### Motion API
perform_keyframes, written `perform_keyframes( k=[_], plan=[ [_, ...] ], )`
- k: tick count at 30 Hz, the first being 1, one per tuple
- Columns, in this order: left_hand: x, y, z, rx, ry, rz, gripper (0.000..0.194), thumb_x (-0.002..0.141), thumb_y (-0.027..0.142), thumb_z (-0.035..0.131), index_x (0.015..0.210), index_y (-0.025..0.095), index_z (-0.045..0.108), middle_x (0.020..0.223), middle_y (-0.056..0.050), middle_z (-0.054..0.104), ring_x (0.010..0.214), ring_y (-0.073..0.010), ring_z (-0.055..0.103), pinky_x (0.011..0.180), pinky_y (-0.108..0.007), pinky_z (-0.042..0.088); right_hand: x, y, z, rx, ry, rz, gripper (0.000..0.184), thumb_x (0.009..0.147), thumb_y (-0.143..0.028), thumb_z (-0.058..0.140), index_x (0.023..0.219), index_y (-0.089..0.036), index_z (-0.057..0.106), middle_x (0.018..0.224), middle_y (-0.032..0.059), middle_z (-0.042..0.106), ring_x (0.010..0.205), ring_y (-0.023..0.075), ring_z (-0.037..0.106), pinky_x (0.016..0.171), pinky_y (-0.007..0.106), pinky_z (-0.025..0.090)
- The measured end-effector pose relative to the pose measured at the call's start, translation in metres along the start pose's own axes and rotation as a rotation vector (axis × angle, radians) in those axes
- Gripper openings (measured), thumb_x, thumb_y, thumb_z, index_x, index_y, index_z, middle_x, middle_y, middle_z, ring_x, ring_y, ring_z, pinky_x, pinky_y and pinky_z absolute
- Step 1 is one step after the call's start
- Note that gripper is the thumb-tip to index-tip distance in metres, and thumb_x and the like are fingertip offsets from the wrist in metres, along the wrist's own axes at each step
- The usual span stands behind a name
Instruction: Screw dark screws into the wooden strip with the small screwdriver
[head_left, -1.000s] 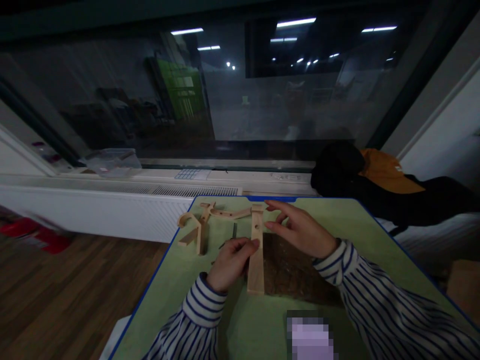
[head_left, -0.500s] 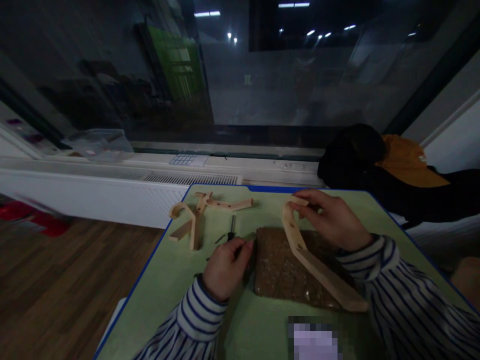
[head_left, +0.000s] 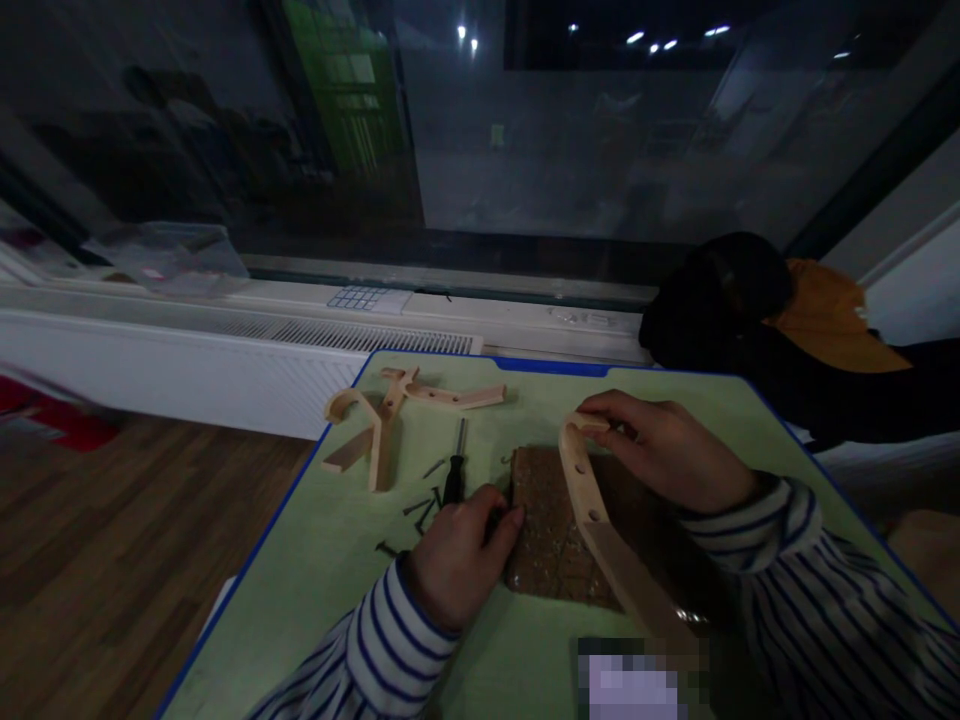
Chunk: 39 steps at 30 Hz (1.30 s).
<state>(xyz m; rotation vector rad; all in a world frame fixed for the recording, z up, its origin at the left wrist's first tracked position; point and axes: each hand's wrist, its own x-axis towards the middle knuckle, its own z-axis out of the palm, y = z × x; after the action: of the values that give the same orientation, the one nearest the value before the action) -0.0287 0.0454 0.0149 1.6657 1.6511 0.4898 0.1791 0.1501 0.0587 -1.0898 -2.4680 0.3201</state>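
over the table [head_left: 315, 570] | right hand [head_left: 667, 450] pinching one wooden hook [head_left: 602, 545] | left hand [head_left: 463, 555]: can't tell | one screwdriver [head_left: 454, 478], one brown slab [head_left: 546, 525]

Across the slab [head_left: 551, 545] on your bench [head_left: 300, 600] slants the hook piece [head_left: 609, 552] in your right hand [head_left: 660, 450]. Left of the slab are your left hand [head_left: 465, 555], screwdriver [head_left: 454, 482] and screws [head_left: 416, 506]; other hook pieces [head_left: 380, 450] lie farther back, left.

Hook [head_left: 613, 555]: turned aslant over block [head_left: 541, 530], now in right hand [head_left: 664, 450].
Left hand [head_left: 461, 555]: off hook.
Screws [head_left: 425, 513]: more showing near screwdriver [head_left: 453, 482].
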Motion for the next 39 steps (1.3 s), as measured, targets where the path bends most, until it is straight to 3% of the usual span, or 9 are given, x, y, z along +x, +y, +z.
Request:
perform_keyframes(
  k=[20, 39],
  plan=[
    [-0.005, 0.005, -0.002, -0.001, -0.03, 0.002, 0.024, 0.089, 0.034, 0.037, 0.079, 0.019, 0.054, 0.065, -0.001, 0.059, 0.062, -0.0163, 0.058, 0.058, -0.025, 0.038, -0.002, -0.014, 0.007, -0.155, -0.158, -0.029, 0.017, 0.089, -0.025, 0.044, 0.103, -0.022, 0.053, 0.094, 0.0031, 0.07, 0.083, 0.0197, 0.066, 0.073, 0.032, 0.049],
    [-0.005, 0.007, -0.001, 0.001, -0.036, -0.017, 0.022, 0.089, 0.031, 0.038, 0.081, 0.019, 0.055, 0.066, -0.001, 0.06, 0.062, -0.0163, 0.058, 0.058, -0.026, 0.037, -0.001, -0.026, 0.016, -0.203, -0.122, -0.066, 0.019, 0.09, -0.021, 0.042, 0.104, -0.018, 0.053, 0.094, 0.0087, 0.068, 0.085, 0.0201, 0.065, 0.076, 0.032, 0.048]
  ],
)
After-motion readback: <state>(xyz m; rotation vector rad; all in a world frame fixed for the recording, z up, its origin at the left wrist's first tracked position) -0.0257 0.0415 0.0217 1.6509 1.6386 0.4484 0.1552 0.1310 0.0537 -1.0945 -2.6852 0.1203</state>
